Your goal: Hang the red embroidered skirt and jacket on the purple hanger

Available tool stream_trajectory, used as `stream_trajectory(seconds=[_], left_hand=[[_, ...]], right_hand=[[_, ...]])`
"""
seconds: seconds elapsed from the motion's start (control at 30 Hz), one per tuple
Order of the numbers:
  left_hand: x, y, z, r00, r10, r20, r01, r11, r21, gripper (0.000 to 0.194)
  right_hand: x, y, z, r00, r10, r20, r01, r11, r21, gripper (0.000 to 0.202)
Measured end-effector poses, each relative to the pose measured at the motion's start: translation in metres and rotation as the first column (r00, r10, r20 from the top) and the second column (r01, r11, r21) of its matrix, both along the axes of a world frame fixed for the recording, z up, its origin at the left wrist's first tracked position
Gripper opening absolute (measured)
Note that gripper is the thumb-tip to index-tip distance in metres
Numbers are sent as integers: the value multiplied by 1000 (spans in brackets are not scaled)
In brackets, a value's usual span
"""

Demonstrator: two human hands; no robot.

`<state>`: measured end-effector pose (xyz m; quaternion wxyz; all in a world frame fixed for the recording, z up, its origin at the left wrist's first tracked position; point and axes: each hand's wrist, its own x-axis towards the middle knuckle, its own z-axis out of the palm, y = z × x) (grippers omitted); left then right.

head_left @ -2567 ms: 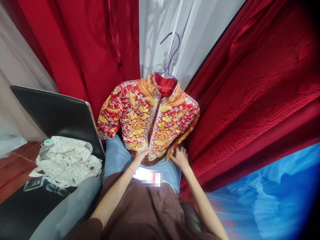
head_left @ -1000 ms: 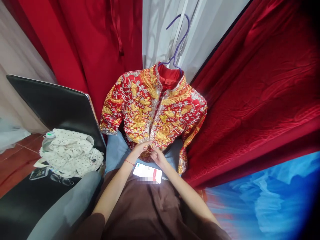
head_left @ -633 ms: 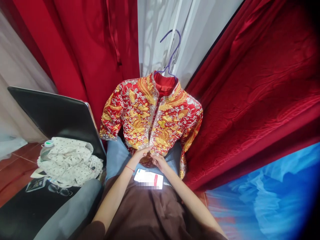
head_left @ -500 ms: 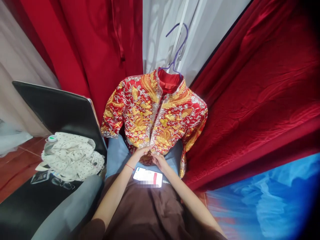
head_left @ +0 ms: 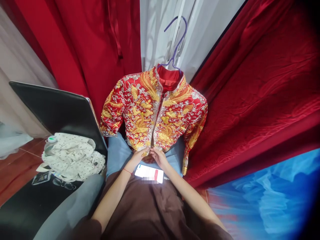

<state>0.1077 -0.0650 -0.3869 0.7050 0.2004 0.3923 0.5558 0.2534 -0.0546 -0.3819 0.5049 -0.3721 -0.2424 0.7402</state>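
A red jacket (head_left: 170,115) with gold and silver embroidery rests upright against my knees, hung on a purple hanger (head_left: 184,36). Its front edges meet near the collar and part slightly lower down. My left hand (head_left: 141,155) is closed on the lower front edge on the left side. On the opposite edge, my right hand (head_left: 159,157) pinches the hem, its fingertips close to the left ones. What lies between the fingertips is too small to make out. A lit phone (head_left: 149,174) lies in my lap just below both hands.
To the left, a black chair (head_left: 57,106) carries a crumpled white dotted cloth bag (head_left: 72,153), glasses (head_left: 63,183) and a small dark packet (head_left: 41,177). Red garments (head_left: 257,90) hang at the right and back. Blue tulle (head_left: 272,196) spreads at lower right.
My right hand has moved up and slightly left, to the jacket's front edge. The left hand has shifted a little down and left. The jacket sits slightly higher in view.
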Motion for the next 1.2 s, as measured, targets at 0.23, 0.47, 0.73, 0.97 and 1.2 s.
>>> stream_trajectory(seconds=[0.23, 0.47, 0.73, 0.97, 1.2], left_hand=[[4, -4, 4, 998, 31, 61, -30, 999, -12, 36], [24, -20, 12, 988, 44, 150, -48, 999, 20, 37], [40, -34, 32, 965, 103, 240, -108, 994, 7, 37], [50, -40, 36, 960, 216, 180, -222, 975, 11, 42], [50, -44, 39, 966, 208, 152, -215, 976, 32, 47]], right_hand=[[-6, -10, 9, 999, -34, -38, 34, 999, -15, 21], [-19, -32, 25, 996, -64, -61, 64, 998, -5, 27], [-20, -47, 44, 983, -168, -76, 165, 985, -52, 26], [-22, -57, 44, 977, -211, -42, 208, 976, -58, 22], [-25, -62, 49, 972, -235, 21, 235, 972, -24, 23]])
